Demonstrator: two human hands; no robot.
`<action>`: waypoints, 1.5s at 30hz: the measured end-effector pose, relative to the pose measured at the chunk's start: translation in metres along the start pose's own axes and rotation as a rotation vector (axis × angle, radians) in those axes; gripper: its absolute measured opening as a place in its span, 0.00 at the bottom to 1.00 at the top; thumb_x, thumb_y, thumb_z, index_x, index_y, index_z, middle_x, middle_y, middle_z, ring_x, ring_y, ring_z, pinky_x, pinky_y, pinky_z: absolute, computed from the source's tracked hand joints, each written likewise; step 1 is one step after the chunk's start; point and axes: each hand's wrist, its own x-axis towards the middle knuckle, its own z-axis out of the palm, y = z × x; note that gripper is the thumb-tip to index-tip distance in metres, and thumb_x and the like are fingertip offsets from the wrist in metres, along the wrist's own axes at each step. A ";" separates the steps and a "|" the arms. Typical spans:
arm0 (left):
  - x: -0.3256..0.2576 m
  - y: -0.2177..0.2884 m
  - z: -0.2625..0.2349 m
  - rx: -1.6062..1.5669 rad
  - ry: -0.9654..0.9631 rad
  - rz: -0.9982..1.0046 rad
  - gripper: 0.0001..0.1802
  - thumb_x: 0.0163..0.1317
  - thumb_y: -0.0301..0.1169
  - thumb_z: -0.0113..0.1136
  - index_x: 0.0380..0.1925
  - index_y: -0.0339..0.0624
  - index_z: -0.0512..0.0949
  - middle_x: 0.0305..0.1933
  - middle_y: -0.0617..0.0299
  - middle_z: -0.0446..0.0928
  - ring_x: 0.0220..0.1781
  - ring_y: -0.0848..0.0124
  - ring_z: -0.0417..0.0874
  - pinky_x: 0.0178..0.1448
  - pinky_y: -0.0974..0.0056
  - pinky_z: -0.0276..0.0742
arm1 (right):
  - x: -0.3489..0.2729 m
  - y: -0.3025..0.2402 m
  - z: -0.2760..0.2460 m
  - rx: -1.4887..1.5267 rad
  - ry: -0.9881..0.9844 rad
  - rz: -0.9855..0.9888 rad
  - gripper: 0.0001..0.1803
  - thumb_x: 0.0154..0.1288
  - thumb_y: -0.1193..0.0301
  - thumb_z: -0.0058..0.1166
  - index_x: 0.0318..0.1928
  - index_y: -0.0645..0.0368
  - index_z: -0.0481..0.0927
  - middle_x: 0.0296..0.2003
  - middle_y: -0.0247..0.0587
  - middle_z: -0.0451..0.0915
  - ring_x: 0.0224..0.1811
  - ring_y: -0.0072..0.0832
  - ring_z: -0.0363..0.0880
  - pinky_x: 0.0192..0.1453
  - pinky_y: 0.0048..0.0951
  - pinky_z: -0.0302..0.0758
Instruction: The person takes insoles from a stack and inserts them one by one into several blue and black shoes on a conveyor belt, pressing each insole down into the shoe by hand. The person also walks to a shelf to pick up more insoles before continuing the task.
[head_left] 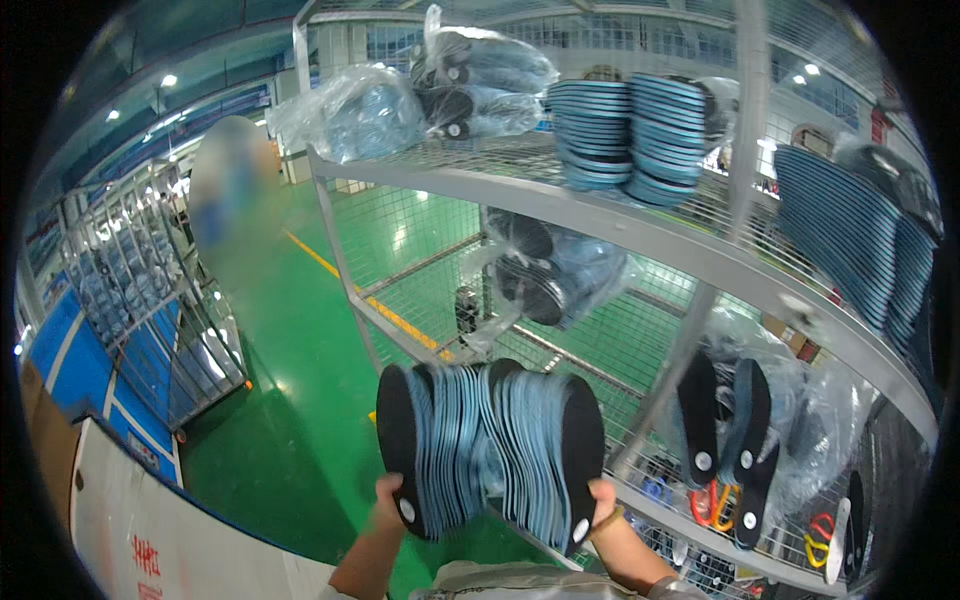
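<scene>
Between my two hands I hold a thick double row of shoe insoles [447,445], standing on edge with their light-blue sides showing. The outermost insoles are black, each with a round white sticker near its lower end. My left hand [391,496] presses the outer left face near the bottom. On the opposite side, my right hand [603,501] grips the lower right end, with a band at the wrist. Most of the fingers are hidden behind or under the insoles. The bundle is in front of my body, just short of the wire-mesh rack [560,205].
Tall stacks of insoles [665,140] and plastic-bagged insoles [375,112] fill the upper shelf. Lower down lie loose black insoles [697,415] and scissors [818,540]. A white panel [190,535] stands at near left; a wheeled cage cart [190,370] is beyond it on the green floor.
</scene>
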 end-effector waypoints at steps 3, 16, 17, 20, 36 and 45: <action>0.103 0.056 -0.013 0.284 0.111 -0.113 0.20 0.46 0.37 0.56 0.38 0.38 0.74 0.35 0.56 0.77 0.36 0.64 0.78 0.43 0.60 0.74 | 0.106 0.020 0.011 -0.072 0.421 -0.019 0.24 0.49 0.59 0.51 0.46 0.59 0.73 0.43 0.39 0.76 0.42 0.32 0.75 0.52 0.33 0.69; 0.511 0.152 -0.074 0.483 -0.099 -0.472 0.30 0.43 0.49 0.64 0.41 0.38 0.74 0.38 0.60 0.78 0.36 0.69 0.78 0.41 0.62 0.74 | 0.529 0.061 -0.021 -0.820 0.763 0.075 0.61 0.35 0.34 0.52 0.60 0.72 0.54 0.58 0.58 0.59 0.62 0.43 0.58 0.63 0.34 0.54; 0.521 0.150 -0.095 0.569 -0.133 -0.436 0.34 0.43 0.52 0.63 0.45 0.39 0.73 0.41 0.57 0.77 0.38 0.67 0.78 0.45 0.61 0.73 | 0.536 0.070 -0.025 -0.881 0.759 0.084 0.59 0.39 0.34 0.50 0.60 0.72 0.54 0.59 0.57 0.58 0.63 0.43 0.55 0.64 0.33 0.53; 0.544 0.163 -0.146 0.779 -0.095 -0.229 0.36 0.47 0.55 0.57 0.50 0.39 0.70 0.47 0.56 0.74 0.47 0.65 0.74 0.54 0.60 0.66 | 0.562 0.100 -0.019 -1.045 0.730 -0.217 0.43 0.51 0.39 0.43 0.49 0.70 0.65 0.44 0.59 0.71 0.51 0.46 0.69 0.55 0.35 0.63; 0.368 0.142 -0.023 0.798 -0.238 1.046 0.20 0.61 0.32 0.41 0.51 0.32 0.64 0.53 0.49 0.67 0.56 0.62 0.67 0.60 0.59 0.59 | 0.167 -0.037 0.133 -1.268 -0.680 0.055 0.49 0.57 0.52 0.51 0.64 0.65 0.37 0.65 0.50 0.45 0.65 0.35 0.49 0.66 0.34 0.48; -0.017 0.026 0.360 0.673 -1.486 0.687 0.08 0.52 0.27 0.50 0.25 0.36 0.78 0.27 0.55 0.78 0.30 0.68 0.79 0.36 0.67 0.73 | -0.292 -0.231 0.313 -1.596 0.534 -1.691 0.21 0.65 0.62 0.33 0.40 0.68 0.74 0.27 0.39 0.73 0.32 0.24 0.70 0.43 0.25 0.65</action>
